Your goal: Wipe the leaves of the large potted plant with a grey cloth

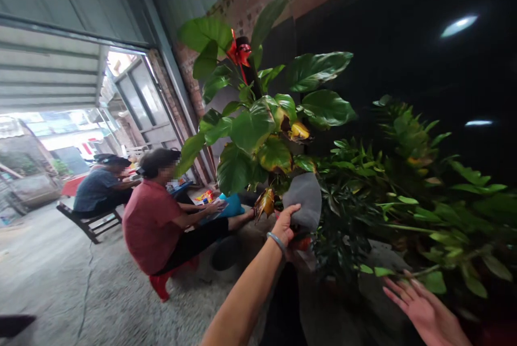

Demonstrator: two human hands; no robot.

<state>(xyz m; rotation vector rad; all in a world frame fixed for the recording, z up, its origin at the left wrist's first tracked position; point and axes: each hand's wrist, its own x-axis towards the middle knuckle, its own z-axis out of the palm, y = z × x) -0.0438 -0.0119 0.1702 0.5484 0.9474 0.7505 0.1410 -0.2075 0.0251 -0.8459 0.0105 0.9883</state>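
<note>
My left hand (284, 226), with a bangle on its wrist, is closed on the edge of a thin grey sheet (305, 200) with a rounded outline. I cannot make out what kind of sheet it is. Just above it stands a tall plant (252, 125) with broad green leaves, some of them yellow and brown, and a red ribbon (241, 54) tied near its top. At the lower right my right hand (422, 303) holds nothing, fingers apart, close beneath the leaves of a bushy green plant (407, 189). Whether its fingertips touch the leaves is unclear.
To the left a person in a red shirt (151, 222) sits on a red stool (161, 284). Farther back, a person in blue (99, 187) sits on a chair (91, 222). A cord (85, 292) lies across the concrete floor. A dark panel (404, 55) rises behind the plants.
</note>
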